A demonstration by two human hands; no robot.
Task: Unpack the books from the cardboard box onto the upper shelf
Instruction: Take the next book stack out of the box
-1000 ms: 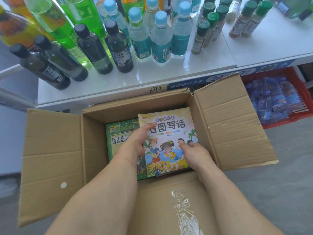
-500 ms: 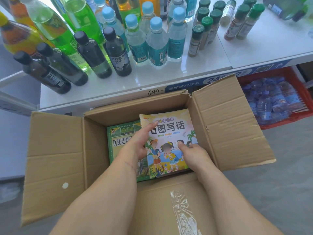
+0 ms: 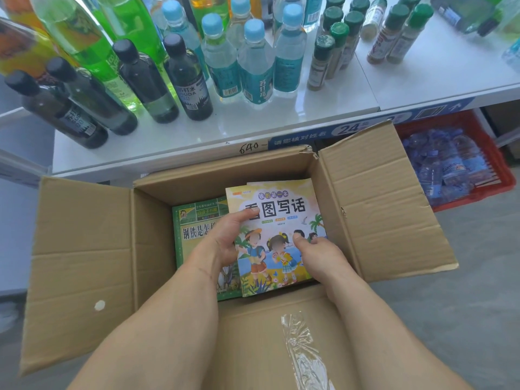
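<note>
The step in hand looks like lifting the first book out of the cardboard box (image 3: pixel 84 249). The yellow picture book (image 3: pixel 277 220) sits inside the box near its right wall, on top of other books, beside a green book (image 3: pixel 194 220). The left hand (image 3: pixel 225 240) has a grip on its left edge, thumb on the cover. The right hand (image 3: pixel 318 254) pinches its right edge. Both arms reach down. Next, the book must go up to the white shelf (image 3: pixel 309 114), where bottles (image 3: pixel 253 60) leave bare room near the front edge.
</note>
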